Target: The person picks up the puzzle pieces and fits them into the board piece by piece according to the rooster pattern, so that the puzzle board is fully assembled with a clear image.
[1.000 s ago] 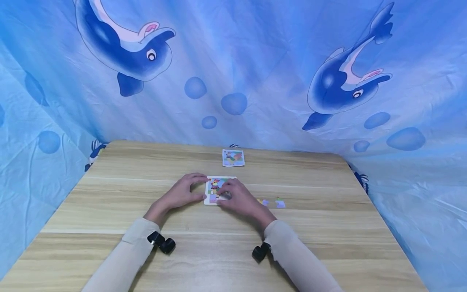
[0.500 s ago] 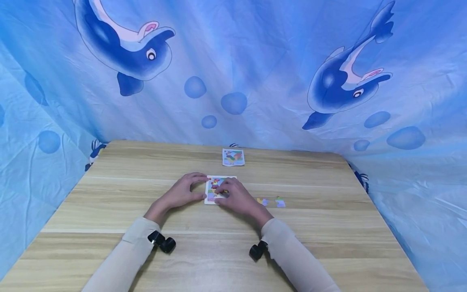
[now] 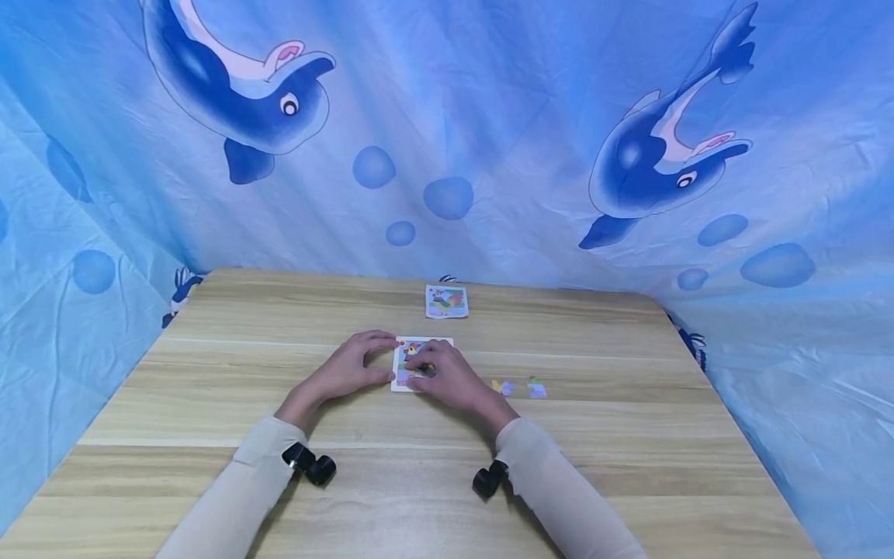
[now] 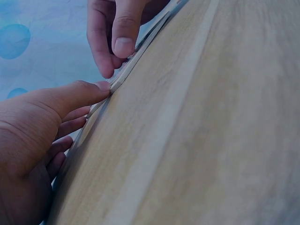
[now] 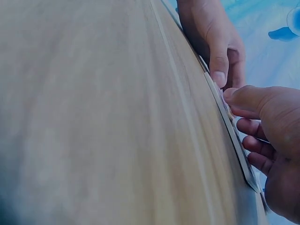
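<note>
A small jigsaw puzzle point(image 3: 414, 347) in a white-edged tray lies flat near the middle of the table. My left hand point(image 3: 352, 365) holds the tray's left edge, thumb at the near corner and fingers at the far one. Over the picture, my right hand point(image 3: 454, 376) has thumb and forefinger bent about a puzzle piece, which the fingers mostly hide. The right wrist view shows the thumb of the right hand point(image 5: 276, 122) low against the tray point(image 5: 234, 136), beside purple and orange bits. In the left wrist view the left thumb point(image 4: 89, 93) touches the tray's corner.
Two loose puzzle pieces lie to the right of the tray: a yellow-and-purple piece point(image 3: 502, 387) and a green-and-purple piece point(image 3: 536, 388). Behind the tray rests a picture card point(image 3: 447, 302) of a bird. A blue dolphin curtain point(image 3: 447, 140) rises behind the wooden table point(image 3: 314, 310).
My right hand has shifted slightly left over the puzzle, uncovering more of the yellow-and-purple piece. The left hand stays on the tray's edge.
</note>
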The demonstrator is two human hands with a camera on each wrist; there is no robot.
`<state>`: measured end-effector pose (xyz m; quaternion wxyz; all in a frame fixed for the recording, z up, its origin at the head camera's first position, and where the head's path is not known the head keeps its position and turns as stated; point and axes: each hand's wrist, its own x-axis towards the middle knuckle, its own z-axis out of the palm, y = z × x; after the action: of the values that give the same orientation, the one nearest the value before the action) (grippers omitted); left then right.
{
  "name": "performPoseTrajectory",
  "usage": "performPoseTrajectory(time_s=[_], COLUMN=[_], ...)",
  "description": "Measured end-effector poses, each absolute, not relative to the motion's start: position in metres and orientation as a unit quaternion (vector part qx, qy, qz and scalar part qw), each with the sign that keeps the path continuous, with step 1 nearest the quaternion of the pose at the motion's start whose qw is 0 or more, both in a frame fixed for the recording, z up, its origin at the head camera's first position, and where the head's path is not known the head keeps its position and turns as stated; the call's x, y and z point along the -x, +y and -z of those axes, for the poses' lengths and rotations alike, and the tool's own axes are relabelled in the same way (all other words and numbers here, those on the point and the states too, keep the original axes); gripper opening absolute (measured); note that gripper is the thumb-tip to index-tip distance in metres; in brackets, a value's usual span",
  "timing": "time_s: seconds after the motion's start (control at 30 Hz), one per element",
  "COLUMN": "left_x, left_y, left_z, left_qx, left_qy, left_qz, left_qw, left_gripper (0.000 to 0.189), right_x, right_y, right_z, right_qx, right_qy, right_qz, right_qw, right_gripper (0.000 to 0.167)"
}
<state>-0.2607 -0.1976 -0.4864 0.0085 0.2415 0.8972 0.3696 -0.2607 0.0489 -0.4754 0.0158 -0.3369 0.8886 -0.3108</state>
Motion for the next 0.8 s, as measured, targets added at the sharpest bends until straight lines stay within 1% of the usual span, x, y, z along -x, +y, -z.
performPoseTrajectory(time_s=[0.1,0.27,0.8], left_x=[0.2598,0.2591,0.2601], left_y=[-0.1973,-0.1976,-0.1975], left_z=[0.4862,0.4860,0.4856], left_qx=[-0.239,-0.238,-0.235], left_qy=[0.897,0.899,0.899], left_qz=[-0.371,-0.368,-0.369], left_qw=[0.011,0.008,0.012], left_gripper=[0.059,0.059,0.060], right_x=[0.2609,0.2626,0.2611], right_y=[0.0474,0.0456,0.0456], right_z=[0.4754,0.4769,0.4737], right_qx=[0.333,0.336,0.341], right_qy=[0.890,0.894,0.899], right_qz=[0.310,0.295,0.274], right_qw=[0.023,0.012,0.005], right_gripper=[0.025,0.024,0.025])
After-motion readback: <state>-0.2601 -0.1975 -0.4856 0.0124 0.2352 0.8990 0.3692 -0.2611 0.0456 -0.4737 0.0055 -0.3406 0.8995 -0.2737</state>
